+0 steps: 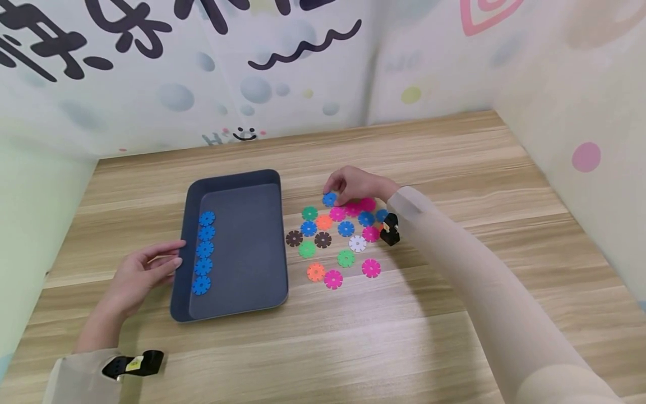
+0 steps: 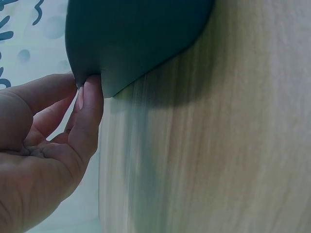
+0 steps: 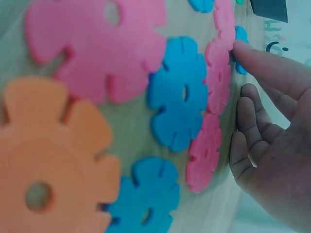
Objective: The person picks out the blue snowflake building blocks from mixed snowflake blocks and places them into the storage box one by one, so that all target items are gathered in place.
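A dark grey tray lies at the left of the table, with a column of blue notched plastic discs along its left side. At its left rim, my left hand pinches the edge between thumb and fingers; the left wrist view shows this hand against the tray's dark underside. Beyond the loose discs, my right hand has thumb and index finger on a blue snowflake disc. In the right wrist view, that disc is partly behind the thumb.
Right of the tray, loose discs are spread: pink, green, orange, brown, white and more blue ones. Some touch or overlap under the right wrist. A printed wall bounds the table's back.
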Demonstrator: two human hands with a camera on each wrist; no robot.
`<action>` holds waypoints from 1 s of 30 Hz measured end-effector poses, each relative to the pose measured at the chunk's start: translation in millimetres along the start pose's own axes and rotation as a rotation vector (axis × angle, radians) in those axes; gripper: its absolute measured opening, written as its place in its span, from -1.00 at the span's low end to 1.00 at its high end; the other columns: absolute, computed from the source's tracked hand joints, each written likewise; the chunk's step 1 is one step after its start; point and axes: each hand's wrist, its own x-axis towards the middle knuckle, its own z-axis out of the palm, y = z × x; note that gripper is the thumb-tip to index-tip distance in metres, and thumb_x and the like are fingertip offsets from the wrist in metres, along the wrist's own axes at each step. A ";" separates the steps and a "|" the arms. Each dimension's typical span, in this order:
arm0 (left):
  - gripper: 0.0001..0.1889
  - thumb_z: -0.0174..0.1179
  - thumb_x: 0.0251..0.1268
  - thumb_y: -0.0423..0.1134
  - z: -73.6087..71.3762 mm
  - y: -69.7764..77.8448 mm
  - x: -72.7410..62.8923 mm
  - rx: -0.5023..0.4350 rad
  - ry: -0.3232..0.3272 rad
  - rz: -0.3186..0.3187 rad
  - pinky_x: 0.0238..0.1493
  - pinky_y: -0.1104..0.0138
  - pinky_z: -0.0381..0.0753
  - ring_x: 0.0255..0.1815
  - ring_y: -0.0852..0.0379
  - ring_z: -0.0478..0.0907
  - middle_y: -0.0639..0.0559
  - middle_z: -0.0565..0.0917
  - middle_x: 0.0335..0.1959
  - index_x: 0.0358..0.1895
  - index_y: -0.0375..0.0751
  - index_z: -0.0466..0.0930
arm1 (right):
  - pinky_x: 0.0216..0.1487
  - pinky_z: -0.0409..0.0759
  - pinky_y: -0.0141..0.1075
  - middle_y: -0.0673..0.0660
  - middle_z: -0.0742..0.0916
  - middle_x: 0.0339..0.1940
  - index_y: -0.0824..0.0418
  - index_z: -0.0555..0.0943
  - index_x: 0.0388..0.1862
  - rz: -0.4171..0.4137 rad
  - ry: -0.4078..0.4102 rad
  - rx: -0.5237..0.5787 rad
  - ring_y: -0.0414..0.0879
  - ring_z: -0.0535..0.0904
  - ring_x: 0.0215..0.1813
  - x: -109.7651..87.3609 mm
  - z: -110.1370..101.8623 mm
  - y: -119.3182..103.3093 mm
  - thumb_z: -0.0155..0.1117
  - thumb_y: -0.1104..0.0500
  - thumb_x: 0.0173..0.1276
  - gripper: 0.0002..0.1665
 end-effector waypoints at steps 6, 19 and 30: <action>-0.59 0.12 0.30 -0.25 0.0 0.0 0.6 -0.001 0.002 -0.003 -0.27 0.49 0.58 -0.21 0.40 0.53 0.29 0.53 -0.17 0.22 -0.13 0.41 | -0.14 0.50 -0.31 0.17 0.53 -0.25 0.34 0.51 -0.12 0.040 0.052 0.017 -0.02 0.41 -0.18 0.8 0.8 0.4 0.34 0.44 0.07 -0.64; -0.59 0.11 0.30 -0.26 -0.3 -0.7 0.8 -0.007 -0.001 -0.003 -0.27 0.49 0.58 -0.21 0.41 0.53 0.29 0.52 -0.16 0.22 -0.13 0.41 | -0.09 0.53 -0.27 0.21 0.57 -0.28 0.33 0.51 -0.16 0.081 0.168 0.046 0.02 0.49 -0.18 1.3 0.5 1.5 0.32 0.44 0.10 -0.69; -0.60 0.11 0.30 -0.26 -0.2 -0.6 0.1 -0.021 0.000 -0.002 -0.27 0.48 0.58 -0.21 0.41 0.53 0.28 0.53 -0.16 0.21 -0.10 0.43 | -0.01 0.50 -0.26 0.19 0.63 -0.20 0.33 0.61 -0.11 0.021 0.217 0.028 0.00 0.50 -0.12 0.6 0.2 -2.4 0.17 0.44 0.24 -0.76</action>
